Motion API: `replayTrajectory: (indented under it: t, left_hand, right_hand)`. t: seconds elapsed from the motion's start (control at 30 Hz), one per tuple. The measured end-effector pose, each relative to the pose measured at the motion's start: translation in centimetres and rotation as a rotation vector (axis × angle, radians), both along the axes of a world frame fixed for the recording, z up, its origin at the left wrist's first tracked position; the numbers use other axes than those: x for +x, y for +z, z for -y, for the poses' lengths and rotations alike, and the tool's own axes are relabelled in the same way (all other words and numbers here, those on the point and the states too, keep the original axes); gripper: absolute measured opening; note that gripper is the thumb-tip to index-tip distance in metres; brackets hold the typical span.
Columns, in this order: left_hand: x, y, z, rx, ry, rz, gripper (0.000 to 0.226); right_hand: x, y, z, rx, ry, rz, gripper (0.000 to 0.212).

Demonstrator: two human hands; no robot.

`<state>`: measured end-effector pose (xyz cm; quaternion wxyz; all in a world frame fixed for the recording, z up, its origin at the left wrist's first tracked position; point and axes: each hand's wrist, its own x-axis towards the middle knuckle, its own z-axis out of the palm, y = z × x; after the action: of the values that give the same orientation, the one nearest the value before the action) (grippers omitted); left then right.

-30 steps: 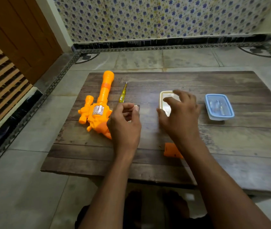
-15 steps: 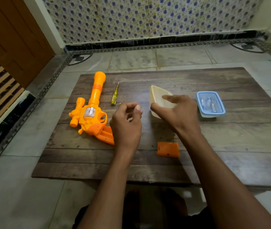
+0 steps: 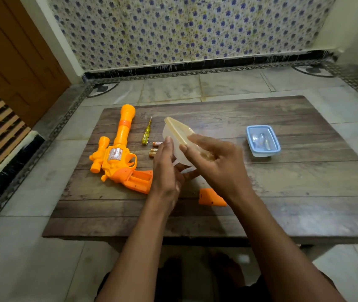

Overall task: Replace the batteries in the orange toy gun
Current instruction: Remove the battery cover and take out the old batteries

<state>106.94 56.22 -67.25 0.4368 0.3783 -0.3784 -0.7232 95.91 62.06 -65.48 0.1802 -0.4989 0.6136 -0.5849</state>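
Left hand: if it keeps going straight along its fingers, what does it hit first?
The left hand points away and up the table; its fingertips already sit at the tilted cream container held by the right hand. Likely that container first, though depth is unclear.

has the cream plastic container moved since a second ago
Yes. The cream plastic container has been lifted off the wooden table and tipped toward the orange toy gun, held by the right hand.

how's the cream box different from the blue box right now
The cream box is lifted and tipped on its side, gripped by the right hand; the blue box sits flat on the table, untouched. The cream box has a pale yellowish rim; the blue box has a blue rim with clear contents showing. The left hand is up against the cream box only. Both are small plastic containers.
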Motion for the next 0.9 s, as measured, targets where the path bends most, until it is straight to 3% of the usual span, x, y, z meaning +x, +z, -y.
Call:
replayTrajectory:
  t: [0.17, 0.27, 0.37, 0.5, 0.67, 0.77, 0.83, 0.9]
  left_hand:
    - [-0.2, -0.6, 0.6, -0.05, -0.055, 0.021, 0.069]
    - [-0.2, -0.4, 0.7, -0.025, -0.018, -0.003, 0.065]
    - [-0.3, -0.6, 0.8, -0.022, 0.027, -0.015, 0.066]
    - [-0.3, -0.6, 1.0, -0.037, 0.109, -0.032, 0.077]
    - [-0.3, -0.9, 1.3, -0.125, 0.163, -0.026, 0.066]
    - [-0.1, -0.9, 1.4, -0.15, 0.157, 0.017, 0.05]
    - [0.0, -0.9, 1.4, -0.157, 0.134, 0.056, 0.056]
    - [0.0, -0.7, 1.3, -0.157, 0.113, 0.075, 0.068]
  right_hand:
    - [-0.3, -0.8, 0.0, -0.202, 0.02, -0.241, 0.022]
    - [-0.2, -1.3, 0.5, -0.258, -0.007, -0.389, 0.024]
    - [0.2, -1.8, 1.0, -0.272, -0.077, -0.505, 0.035]
    - [1.8, -1.1, 1.0, -0.313, -0.115, -0.538, 0.068]
    - [2.8, -0.7, 1.4, -0.368, -0.218, -0.519, 0.073]
    - [2.7, -0.7, 1.3, -0.358, -0.239, -0.373, 0.06]
    - [2.1, -0.8, 1.3, -0.324, -0.247, -0.277, 0.037]
    - [1.6, -0.9, 1.4, -0.279, -0.238, -0.314, 0.027]
